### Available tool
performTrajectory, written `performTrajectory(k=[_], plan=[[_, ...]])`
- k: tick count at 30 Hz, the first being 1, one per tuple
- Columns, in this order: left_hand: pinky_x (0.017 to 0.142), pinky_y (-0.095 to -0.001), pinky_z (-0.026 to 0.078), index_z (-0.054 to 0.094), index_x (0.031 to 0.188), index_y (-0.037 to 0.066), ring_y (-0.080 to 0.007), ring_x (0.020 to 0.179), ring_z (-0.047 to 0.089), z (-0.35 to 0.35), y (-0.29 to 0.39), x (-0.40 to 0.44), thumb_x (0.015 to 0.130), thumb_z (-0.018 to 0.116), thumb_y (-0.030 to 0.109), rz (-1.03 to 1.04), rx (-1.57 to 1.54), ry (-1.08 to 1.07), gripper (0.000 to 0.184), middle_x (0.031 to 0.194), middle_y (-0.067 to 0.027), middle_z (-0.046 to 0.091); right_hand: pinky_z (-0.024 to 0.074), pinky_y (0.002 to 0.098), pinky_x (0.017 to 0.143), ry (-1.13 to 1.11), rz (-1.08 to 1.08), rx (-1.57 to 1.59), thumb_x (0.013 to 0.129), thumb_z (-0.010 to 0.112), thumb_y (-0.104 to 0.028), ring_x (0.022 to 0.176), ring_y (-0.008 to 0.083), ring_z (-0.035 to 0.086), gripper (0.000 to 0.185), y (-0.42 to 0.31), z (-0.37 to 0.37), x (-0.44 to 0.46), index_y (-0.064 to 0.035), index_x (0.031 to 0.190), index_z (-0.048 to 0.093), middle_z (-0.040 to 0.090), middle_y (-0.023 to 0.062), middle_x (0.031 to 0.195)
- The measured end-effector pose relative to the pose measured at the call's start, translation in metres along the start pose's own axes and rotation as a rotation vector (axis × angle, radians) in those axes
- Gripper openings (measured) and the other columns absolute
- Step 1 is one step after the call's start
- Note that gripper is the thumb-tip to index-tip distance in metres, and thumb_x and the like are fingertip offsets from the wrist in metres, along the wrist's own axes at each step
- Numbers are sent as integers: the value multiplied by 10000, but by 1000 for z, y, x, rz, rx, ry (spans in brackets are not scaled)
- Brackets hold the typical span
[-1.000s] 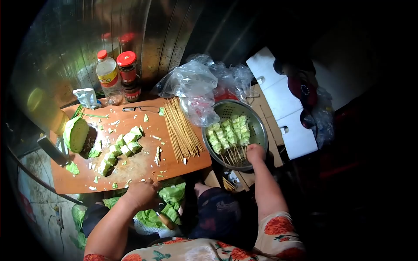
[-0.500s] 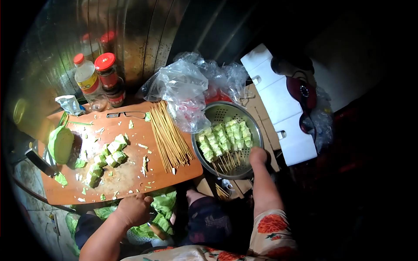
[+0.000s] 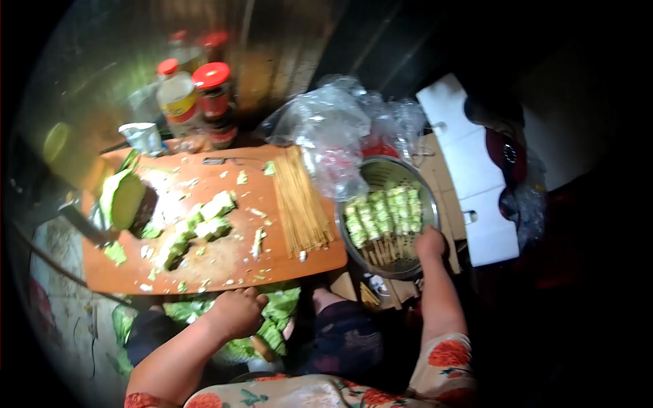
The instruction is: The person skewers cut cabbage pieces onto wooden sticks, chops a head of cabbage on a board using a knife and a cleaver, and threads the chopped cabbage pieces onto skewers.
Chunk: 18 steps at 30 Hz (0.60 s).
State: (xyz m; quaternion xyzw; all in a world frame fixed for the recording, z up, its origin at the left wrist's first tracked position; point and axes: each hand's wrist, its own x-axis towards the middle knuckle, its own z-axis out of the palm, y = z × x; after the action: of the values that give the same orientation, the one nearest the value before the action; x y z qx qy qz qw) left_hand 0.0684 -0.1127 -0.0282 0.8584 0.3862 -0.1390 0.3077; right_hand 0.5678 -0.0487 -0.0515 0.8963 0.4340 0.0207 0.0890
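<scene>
My left hand (image 3: 239, 312) is curled closed just off the front edge of the orange cutting board (image 3: 224, 268); whatever it holds, if anything, is hidden. A wooden handle (image 3: 262, 348) shows below it, over green leaves (image 3: 280, 309). On the right, my right hand (image 3: 430, 245) is closed at the near-right rim of a metal colander (image 3: 435, 204). Inside lie several skewers of folded cabbage (image 3: 384, 214), their sticks pointing towards me. Cut cabbage pieces (image 3: 212, 216) form a loose row on the board, with a larger cabbage chunk (image 3: 124, 198) at its left. Bare wooden skewers (image 3: 299, 204) lie along its right side.
A bottle (image 3: 178, 102) and red-lidded jars (image 3: 212, 95) stand behind the board. Clear plastic bags (image 3: 326, 129) bunch up behind the colander. To the right are cardboard (image 3: 445, 183) and a white foam panel (image 3: 473, 183). A blurred blade-like object (image 3: 81, 223) is at the left.
The camera view has turned, shifting the whole scene to the right in the picture. Both hands keep about the same places beside the board and the colander.
</scene>
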Motion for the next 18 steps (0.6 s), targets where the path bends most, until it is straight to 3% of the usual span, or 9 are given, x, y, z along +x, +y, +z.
performTrajectory(k=[3,5,7,11,15,17,18], plan=[[833,-399,500,549,1099,69,-312,980,616,-2,1,-5,747,647,280,46,24,14,422,1012,-139,611,509,435,808,-11,-180,156,849,607,-223,959,351,622,274,-30,-25,-34,-47,1057,635,629,196,1062],[834,-402,499,548,1104,69,-312,989,613,-4,2,-8,764,643,296,26,11,2,419,1026,-139,609,515,416,774,0,-264,290,821,627,-184,905,333,640,257,-64,-39,-69,-54,1041,653,657,172,984],[839,-406,497,550,1119,70,-314,996,614,-10,3,-15,781,637,307,1,-12,0,422,1045,-147,609,521,391,736,-234,-493,473,803,624,-169,831,311,657,218,-108,-65,-109,-64,987,675,674,151,881],[848,-414,498,584,1113,73,-326,1004,614,-16,-8,-25,785,635,314,-34,5,26,410,1079,-167,610,526,385,721,-387,-887,513,806,601,-208,800,315,660,195,-190,-82,-172,-69,915,683,675,153,842],[825,-419,514,643,1014,62,-324,980,627,-29,-34,-44,785,589,264,-199,0,90,310,1014,-157,637,527,418,734,-345,-947,356,812,584,-240,815,333,657,217,-239,-71,-184,-70,904,684,674,156,842],[795,-420,526,665,939,61,-326,913,646,-40,-51,-58,782,577,239,-368,26,178,253,961,-150,651,523,449,750,-196,-763,230,813,566,-250,835,352,653,227,-253,-46,-166,-75,875,696,671,170,859],[758,-423,532,675,887,66,-329,855,657,-46,-63,-67,781,574,220,-413,10,226,213,932,-157,659,520,460,758,-315,-664,260,814,561,-242,848,365,651,221,-257,-54,-164,-74,839,703,670,183,879]])
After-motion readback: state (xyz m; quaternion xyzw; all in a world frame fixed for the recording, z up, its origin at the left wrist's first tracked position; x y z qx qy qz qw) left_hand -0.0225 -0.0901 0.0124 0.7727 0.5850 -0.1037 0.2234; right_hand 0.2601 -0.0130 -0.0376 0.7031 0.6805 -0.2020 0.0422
